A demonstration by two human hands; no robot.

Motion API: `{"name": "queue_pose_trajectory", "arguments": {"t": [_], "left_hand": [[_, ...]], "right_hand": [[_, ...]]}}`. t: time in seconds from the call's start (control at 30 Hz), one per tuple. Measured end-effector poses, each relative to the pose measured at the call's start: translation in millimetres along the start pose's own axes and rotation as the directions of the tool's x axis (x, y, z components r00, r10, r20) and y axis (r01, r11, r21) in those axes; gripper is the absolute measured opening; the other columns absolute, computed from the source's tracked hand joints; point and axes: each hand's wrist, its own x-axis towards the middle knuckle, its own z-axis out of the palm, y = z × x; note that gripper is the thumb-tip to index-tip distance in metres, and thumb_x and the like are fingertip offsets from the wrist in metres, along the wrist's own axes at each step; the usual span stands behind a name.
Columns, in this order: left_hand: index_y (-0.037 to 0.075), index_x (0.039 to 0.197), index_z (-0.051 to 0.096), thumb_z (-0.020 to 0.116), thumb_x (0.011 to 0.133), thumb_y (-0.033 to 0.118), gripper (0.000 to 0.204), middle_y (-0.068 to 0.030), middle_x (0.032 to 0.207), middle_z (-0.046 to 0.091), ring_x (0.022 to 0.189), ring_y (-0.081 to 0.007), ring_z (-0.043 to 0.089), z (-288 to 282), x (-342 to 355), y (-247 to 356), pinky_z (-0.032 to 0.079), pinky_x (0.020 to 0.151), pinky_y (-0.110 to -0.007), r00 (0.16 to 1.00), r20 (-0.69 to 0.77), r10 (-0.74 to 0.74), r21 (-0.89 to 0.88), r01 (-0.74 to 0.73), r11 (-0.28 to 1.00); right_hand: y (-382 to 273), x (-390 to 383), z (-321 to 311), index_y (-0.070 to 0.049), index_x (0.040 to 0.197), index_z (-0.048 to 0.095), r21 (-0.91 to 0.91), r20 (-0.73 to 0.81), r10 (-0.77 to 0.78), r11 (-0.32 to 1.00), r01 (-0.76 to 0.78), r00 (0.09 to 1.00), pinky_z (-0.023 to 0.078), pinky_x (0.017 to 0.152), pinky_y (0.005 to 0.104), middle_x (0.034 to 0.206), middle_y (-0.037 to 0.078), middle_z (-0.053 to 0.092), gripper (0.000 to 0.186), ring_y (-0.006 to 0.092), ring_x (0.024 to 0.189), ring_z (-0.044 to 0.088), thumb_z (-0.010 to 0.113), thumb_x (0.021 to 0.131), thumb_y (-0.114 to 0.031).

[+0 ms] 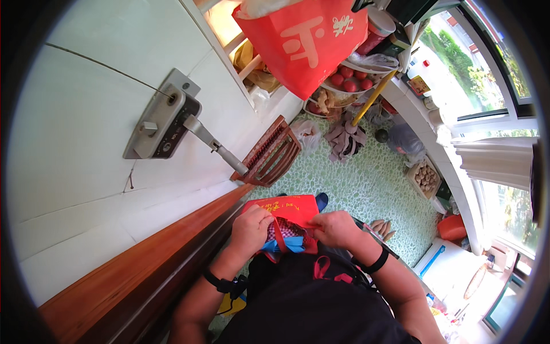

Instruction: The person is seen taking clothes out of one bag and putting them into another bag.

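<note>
A small red bag [286, 205] with yellow print is held against the front of my body, its mouth pulled apart. My left hand [251, 226] is closed on the bag's left edge, near a red strap handle [279, 235]. On the other side, my right hand [338, 230] pinches the bag's right edge. Between the hands, a checked cloth [276, 228] and a folded bright blue piece [286, 245] show inside the bag. The lower part of the bag is hidden by my dark shirt.
A large red bag [301, 46] hangs ahead, beside a rack with red round fruit [349, 80]. A mop [346, 137] with a yellow pole stands on the green floor. A door closer [172, 120] and a brown slatted wooden piece [272, 153] are at left; a box [425, 176] sits right.
</note>
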Motion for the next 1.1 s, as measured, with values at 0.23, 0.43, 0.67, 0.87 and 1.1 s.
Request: {"name": "queue_pose_trajectory", "arguments": {"t": [0.23, 0.43, 0.67, 0.87, 1.1], "left_hand": [[0.004, 0.085, 0.068, 0.072, 0.087, 0.011, 0.009, -0.0146, 0.083, 0.063, 0.078, -0.0376, 0.064, 4.7, 8.9, 8.3, 0.052, 0.068, -0.044, 0.999, 0.033, 0.021, 0.030, -0.022, 0.999], [0.005, 0.086, 0.069, 0.071, 0.087, 0.009, 0.005, -0.0127, 0.083, 0.063, 0.077, -0.0352, 0.065, 3.4, 23.5, 28.2, 0.052, 0.067, -0.042, 0.991, 0.063, 0.122, 0.112, -0.128, 0.985], [0.008, 0.085, 0.067, 0.072, 0.087, 0.010, 0.006, -0.0090, 0.081, 0.060, 0.071, -0.0323, 0.064, 13.8, 46.3, 52.2, 0.050, 0.059, -0.041, 0.928, 0.213, 0.307, 0.160, -0.343, 0.925], [0.009, 0.086, 0.067, 0.073, 0.086, 0.009, 0.006, -0.0069, 0.083, 0.061, 0.071, -0.0298, 0.064, 29.9, 66.7, 63.7, 0.050, 0.058, -0.039, 0.836, 0.328, 0.439, 0.157, -0.506, 0.848], [0.011, 0.092, 0.071, 0.079, 0.074, 0.006, 0.020, -0.0031, 0.085, 0.067, 0.074, -0.0240, 0.065, 27.9, 71.9, 64.2, 0.052, 0.065, -0.035, 0.798, 0.091, 0.595, 0.119, -0.602, 0.790]], "right_hand": [[14.7, -3.6, -1.2, -0.014, 0.099, 0.072, 0.007, -0.098, 0.013, 1.000, -0.012, 0.995, 0.057, 0.066, 0.0470, 0.081, 0.013, 0.071, 0.024, 0.0357, 0.075, 0.070, 0.070, 0.086, -0.034], [-0.9, -16.3, -12.1, -0.013, 0.105, 0.072, 0.105, -0.346, 0.028, 0.994, 0.009, 0.938, 0.057, 0.061, 0.0418, 0.089, 0.007, 0.068, 0.034, 0.0308, 0.071, 0.070, 0.077, 0.082, -0.038], [-22.7, -8.9, -22.7, -0.012, 0.115, 0.070, 0.018, -0.469, 0.043, 0.999, -0.040, 0.882, 0.056, 0.055, 0.0414, 0.090, 0.009, 0.069, 0.042, 0.0301, 0.065, 0.069, 0.075, 0.083, -0.039], [-10.6, -2.3, 4.3, -0.010, 0.098, 0.073, 0.110, -0.547, 0.126, 0.991, -0.079, 0.828, 0.057, 0.060, 0.0436, 0.080, 0.011, 0.069, 0.024, 0.0329, 0.068, 0.070, 0.068, 0.084, -0.028], [40.6, -8.7, 15.4, -0.001, 0.081, 0.070, 0.512, -0.467, 0.545, 0.809, -0.290, 0.696, 0.055, 0.064, 0.0446, 0.069, 0.021, 0.065, 0.025, 0.0387, 0.067, 0.068, 0.059, 0.087, -0.022]]}}
